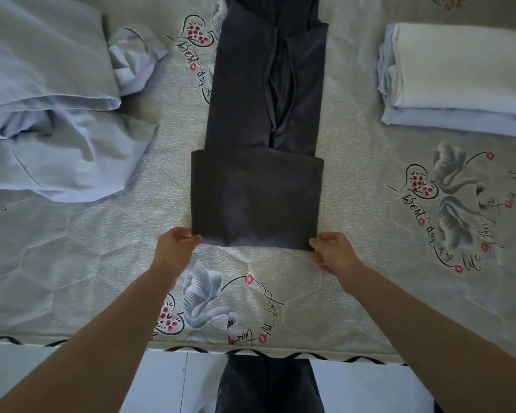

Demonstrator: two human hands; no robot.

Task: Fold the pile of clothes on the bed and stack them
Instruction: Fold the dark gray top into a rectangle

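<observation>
A dark grey garment (262, 114) lies lengthwise down the middle of the bed, its sides folded inward. Its near end is folded over into a flat rectangular flap (256, 198). My left hand (176, 248) pinches the flap's near left corner. My right hand (332, 251) pinches the near right corner. Both corners lie low against the mattress. A loose pile of pale blue clothes (51, 114) lies at the left. At the right stands a stack of folded clothes (459, 76), white on top of pale blue.
The bed (370, 293) has a beige quilted cover printed with swans, hearts and script. Its near edge runs across the bottom, with a pale tiled floor (167, 383) below. My dark trouser legs (268, 386) show at the bottom centre.
</observation>
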